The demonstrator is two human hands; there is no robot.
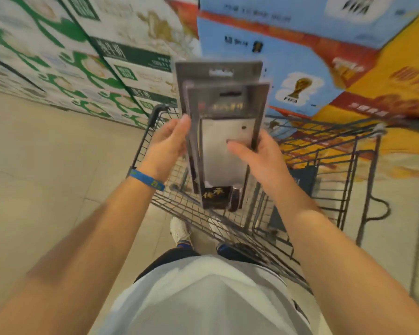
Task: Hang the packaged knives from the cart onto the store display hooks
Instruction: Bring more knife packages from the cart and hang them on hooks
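On my feed the biggest masses are stacked cartons. Green-and-white printed cartons (pixel 65 56) fill the upper left, light blue cartons with a gold trophy print (pixel 298 76) the upper middle, and yellow and red cartons (pixel 397 76) the right. All run off the frame, and most of their lettering is too smeared for me to read. Below them lies a beige tiled floor (pixel 34 170).

A dark wire shopping cart (pixel 336 151) stands ahead of the person, its near end hidden behind the forearms and a grey shirt (pixel 203 298). Inside it sits a dark blue panel (pixel 302 180) that I cannot identify.

Two packaged knives are held upright above the cart, one before the other. The front pack (pixel 224 151), a grey card with a clear blister over a broad steel cleaver blade, covers most of the rear pack (pixel 218 71), a larger grey card. Of that one I see only the top strip and a sliver down the left side.

Both packs sit between the hands. The left hand (pixel 167 143) clamps their left edge, thumb on the front and fingers hidden behind. The right hand (pixel 259 158) clamps the front pack's right edge, thumb laid across the blade's blister and fingers tucked behind the card. I cannot tell whether it also holds the rear one.

A blue wristband (pixel 146 180) with yellow print circles the left wrist. A white shoe (pixel 179 229) shows under the cart's frame.
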